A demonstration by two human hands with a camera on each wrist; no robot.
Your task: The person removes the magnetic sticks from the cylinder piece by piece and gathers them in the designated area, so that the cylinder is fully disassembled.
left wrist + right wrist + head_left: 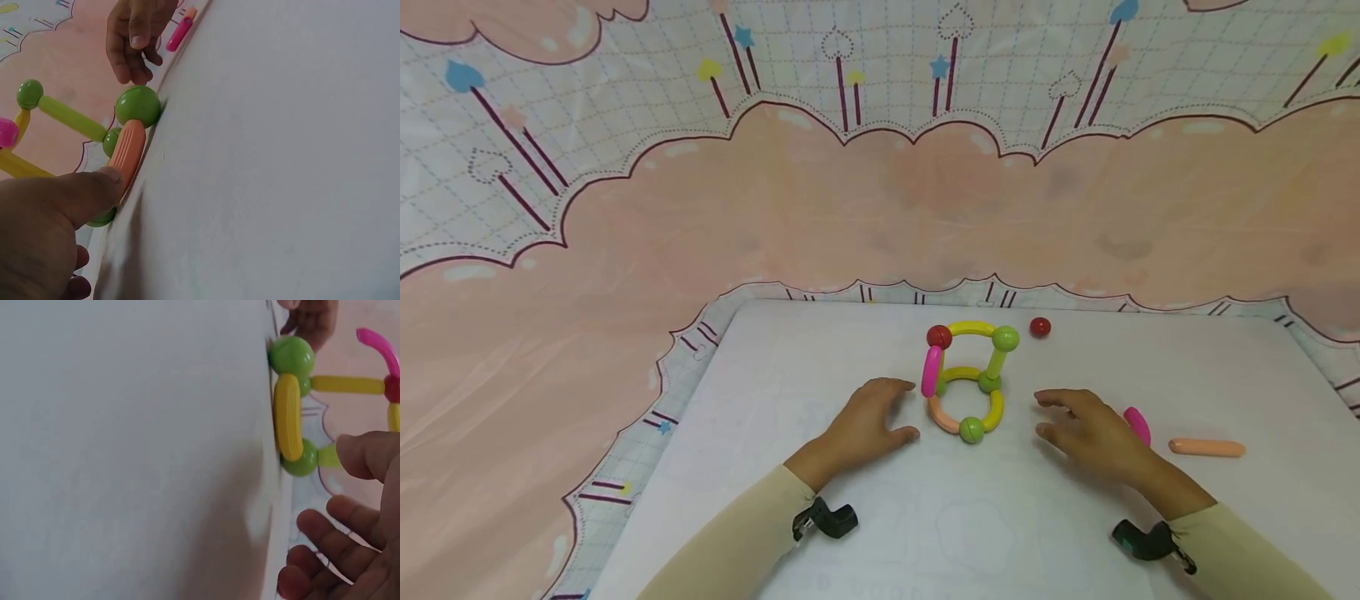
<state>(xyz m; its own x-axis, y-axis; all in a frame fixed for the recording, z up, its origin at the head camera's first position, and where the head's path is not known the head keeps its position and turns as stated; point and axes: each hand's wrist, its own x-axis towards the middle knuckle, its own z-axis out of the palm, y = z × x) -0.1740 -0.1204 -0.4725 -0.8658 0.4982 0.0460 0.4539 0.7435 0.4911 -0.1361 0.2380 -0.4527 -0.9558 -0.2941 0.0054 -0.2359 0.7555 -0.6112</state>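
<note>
A toy frame of curved and straight plastic rods joined by balls (972,430) stands on the white table. Its lower ring has yellow rods (288,417) and an orange rod (129,153); straight rods rise to a red ball (939,337) and a green ball (1005,338). From the red ball hangs a curved pink rod (931,372). My left hand (867,423) is just left of the frame, thumb and fingers spread, holding nothing. On the right, my other hand (1093,435) is farther from the frame, its fingers loosely bent around nothing.
A loose red ball (1040,327) lies behind the frame to the right. Beyond my right hand are a pink rod (1138,425), partly hidden by that hand, and an orange rod (1207,448). A patterned peach cloth (880,208) hangs behind the white table (805,350).
</note>
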